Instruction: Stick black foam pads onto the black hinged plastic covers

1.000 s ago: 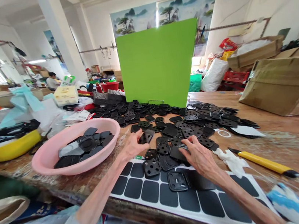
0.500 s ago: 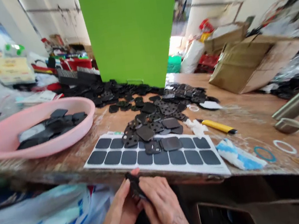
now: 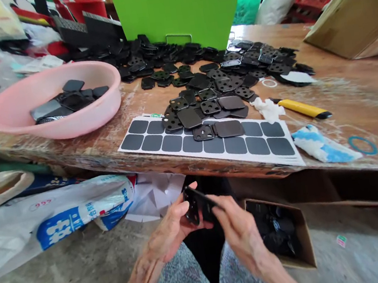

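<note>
Below the table's front edge, over my lap, my left hand [image 3: 171, 228] and my right hand [image 3: 235, 229] both pinch one black square plastic piece [image 3: 198, 204] with small holes. The fingers of both hands are closed on it. On the wooden table [image 3: 337, 92] above lies a white sheet of dark square pads [image 3: 210, 141], with a few black pieces resting on it. A big heap of black pieces [image 3: 200, 69] spreads behind the sheet. A pink basin [image 3: 53, 104] at the left holds several finished dark pieces.
A green board [image 3: 179, 2] stands at the back of the table. A yellow utility knife [image 3: 302, 108], a white scrap and a blue-white cloth [image 3: 320, 147] lie at the right. A cardboard box [image 3: 281, 234] of black parts sits on the floor beside my knees. Bags lie at the left.
Both hands left the table's heap and came down below the edge holding one black piece together. The view has tilted downward, showing the floor and the box.
</note>
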`<state>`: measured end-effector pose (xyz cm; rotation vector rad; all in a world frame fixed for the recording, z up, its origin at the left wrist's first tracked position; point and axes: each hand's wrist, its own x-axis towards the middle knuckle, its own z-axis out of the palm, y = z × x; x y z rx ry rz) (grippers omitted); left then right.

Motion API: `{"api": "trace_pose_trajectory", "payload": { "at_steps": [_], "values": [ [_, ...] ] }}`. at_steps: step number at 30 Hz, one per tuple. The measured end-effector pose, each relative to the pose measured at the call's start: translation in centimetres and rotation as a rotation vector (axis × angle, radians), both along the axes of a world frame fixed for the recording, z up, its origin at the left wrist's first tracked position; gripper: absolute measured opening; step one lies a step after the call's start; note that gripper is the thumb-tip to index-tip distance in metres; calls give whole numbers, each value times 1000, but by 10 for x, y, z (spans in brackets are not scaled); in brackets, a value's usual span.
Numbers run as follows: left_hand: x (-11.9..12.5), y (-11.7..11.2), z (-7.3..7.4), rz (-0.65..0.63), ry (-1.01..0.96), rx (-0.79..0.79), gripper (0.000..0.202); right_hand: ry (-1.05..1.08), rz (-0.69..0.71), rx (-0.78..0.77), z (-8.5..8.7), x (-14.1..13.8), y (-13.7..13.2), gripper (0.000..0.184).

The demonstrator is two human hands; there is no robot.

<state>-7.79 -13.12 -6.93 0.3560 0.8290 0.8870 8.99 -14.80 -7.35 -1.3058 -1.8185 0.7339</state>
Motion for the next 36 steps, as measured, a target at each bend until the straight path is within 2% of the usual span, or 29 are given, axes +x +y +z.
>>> {"api": "trace_pose_trajectory", "payload": {
  "at_steps": [2, 4, 7, 9, 11, 13, 15, 17, 24, 28, 30, 33, 34, 36],
  "values": [
    [-1, 1, 1, -78, -4, -4, 38, 6, -70, -145, 3, 6, 2, 25],
    [1, 1, 1, -95, 105, 7, 38, -11, -98, -132, 4, 6, 2, 26],
    [4, 0, 0, 45, 402, 112, 30, 15, -112, -62, 4, 2, 0, 26],
    [1, -1, -4, 66, 506, 176, 30, 107, -140, -173, 6, 2, -1, 26],
    [-5, -2, -10, -8, 452, 182, 25, 306, -144, -362, 7, 6, 1, 28],
    [-11, -2, -16, -62, 296, 166, 24, 566, -103, -521, 7, 12, 6, 33],
    [-14, -1, -22, -76, 142, 163, 21, 779, -52, -611, 5, 16, 9, 36],
    [-15, 0, -25, -59, 59, 167, 19, 892, -32, -654, 2, 17, 11, 37],
    [-14, -1, -27, -9, 100, 121, 17, 1051, -38, -677, -7, 12, 7, 30],
    [-19, -2, -28, -35, 115, 100, 19, 980, -108, -636, -10, 12, 7, 26],
    [-22, -3, -27, -42, 75, 125, 27, 939, -111, -630, -12, 12, 7, 25],
    [-26, -4, -22, -13, -62, 183, 59, 1006, -116, -677, -16, 11, 5, 23],
    [-27, -4, -21, -8, -105, 199, 63, 1043, -120, -707, -17, 11, 4, 23],
    [-29, -3, -19, -14, -148, 226, 58, 1109, -135, -765, -19, 10, 3, 23]
  ]
}}
